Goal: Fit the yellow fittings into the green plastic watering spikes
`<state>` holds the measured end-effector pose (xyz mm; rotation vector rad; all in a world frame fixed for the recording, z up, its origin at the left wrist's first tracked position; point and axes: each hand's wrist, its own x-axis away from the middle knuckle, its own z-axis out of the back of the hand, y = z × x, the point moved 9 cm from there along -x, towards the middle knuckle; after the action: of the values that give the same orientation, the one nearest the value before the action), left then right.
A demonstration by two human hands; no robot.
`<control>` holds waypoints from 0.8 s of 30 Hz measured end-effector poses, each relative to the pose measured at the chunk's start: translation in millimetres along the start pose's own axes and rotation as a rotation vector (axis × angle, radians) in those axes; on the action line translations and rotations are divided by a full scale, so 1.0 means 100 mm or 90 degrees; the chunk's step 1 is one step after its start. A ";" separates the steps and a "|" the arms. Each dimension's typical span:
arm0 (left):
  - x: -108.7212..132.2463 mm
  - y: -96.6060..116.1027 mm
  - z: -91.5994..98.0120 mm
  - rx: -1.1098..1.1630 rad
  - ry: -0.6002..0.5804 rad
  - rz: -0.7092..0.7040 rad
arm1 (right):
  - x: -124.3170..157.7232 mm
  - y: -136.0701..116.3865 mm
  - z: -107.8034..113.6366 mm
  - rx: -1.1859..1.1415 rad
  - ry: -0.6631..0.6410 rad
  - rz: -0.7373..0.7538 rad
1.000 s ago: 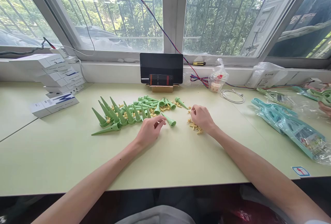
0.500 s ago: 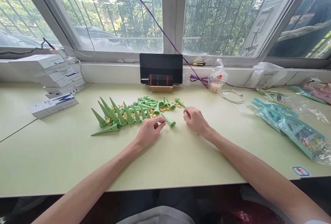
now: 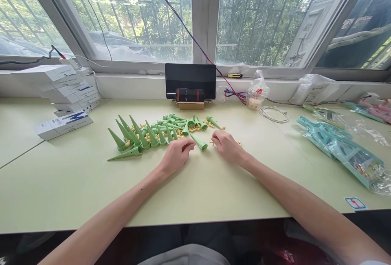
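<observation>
A green plastic cone-shaped spike (image 3: pixel 200 144) lies on the table between my hands, its wide open end toward the right. My left hand (image 3: pixel 176 153) is closed in a pinch just beside the spike's narrow part; whether its fingertips touch it or hold something small, I cannot tell. On the other side, my right hand (image 3: pixel 225 146) is closed, and a bit of a small yellow plastic piece shows at its fingertips. Another yellow piece (image 3: pixel 239 143) lies beside that hand. Behind my left hand are several green spikes (image 3: pixel 142 138), some upright, others lying among yellow pieces.
A phone (image 3: pixel 190 95) leans on a dark tablet (image 3: pixel 190 75) at the back. White boxes (image 3: pixel 64 124) are stacked at left. Right of centre are a bagged cup (image 3: pixel 256 91) and a white cable (image 3: pixel 274 115). Teal packaged tools (image 3: pixel 339 146) lie at far right.
My right hand has moved slightly left and nearer to the single green spike, uncovering yellow pieces behind and beside it. My left hand and the spike have hardly moved.
</observation>
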<state>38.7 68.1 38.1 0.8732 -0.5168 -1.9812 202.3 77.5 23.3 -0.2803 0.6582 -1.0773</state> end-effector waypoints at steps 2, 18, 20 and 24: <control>0.00 -0.02 0.00 0.005 -0.002 0.010 | 0.00 -0.01 -0.02 0.006 -0.012 0.001; 0.02 -0.06 -0.02 0.060 -0.014 0.044 | 0.02 -0.09 0.00 0.011 0.008 0.037; 0.02 -0.05 -0.02 0.058 -0.014 0.038 | 0.02 -0.12 0.03 -0.016 0.027 0.047; 0.02 -0.04 -0.03 0.064 -0.016 0.027 | 0.03 -0.22 0.03 -0.085 0.024 0.078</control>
<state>37.4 68.5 32.8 0.8920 -0.6490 -1.9434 189.2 63.9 36.0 -0.3313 0.7735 -0.9244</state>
